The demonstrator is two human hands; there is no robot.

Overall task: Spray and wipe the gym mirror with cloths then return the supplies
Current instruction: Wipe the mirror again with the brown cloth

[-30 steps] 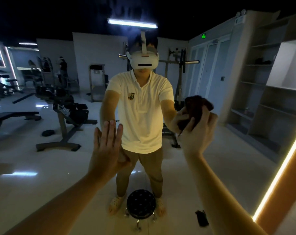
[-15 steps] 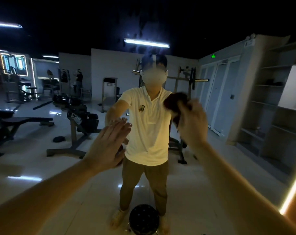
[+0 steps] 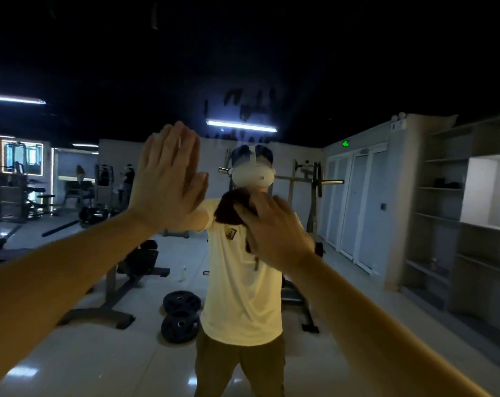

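I face the gym mirror [image 3: 99,81], which fills the view and reflects me and the room. Wet streaks [image 3: 251,110] mark the glass high up in the middle. My left hand [image 3: 168,179] lies flat against the mirror at head height, fingers straight and together. My right hand [image 3: 271,227] holds a bunched dark cloth [image 3: 228,206] against the glass, just under my reflected head. Its fingers drape over the cloth, and a bit of fabric hangs below the palm. The thumb is hidden.
The reflection shows a weight bench [image 3: 134,267], two weight plates [image 3: 181,313] on the floor, a small pale bottle [image 3: 181,274], a barbell rack [image 3: 309,196], grey shelving [image 3: 443,210] at the right, and people far back at the left.
My left hand has risen from waist height to head height, still flat on the glass. My right hand has carried the cloth left and up. My view has tilted upward.
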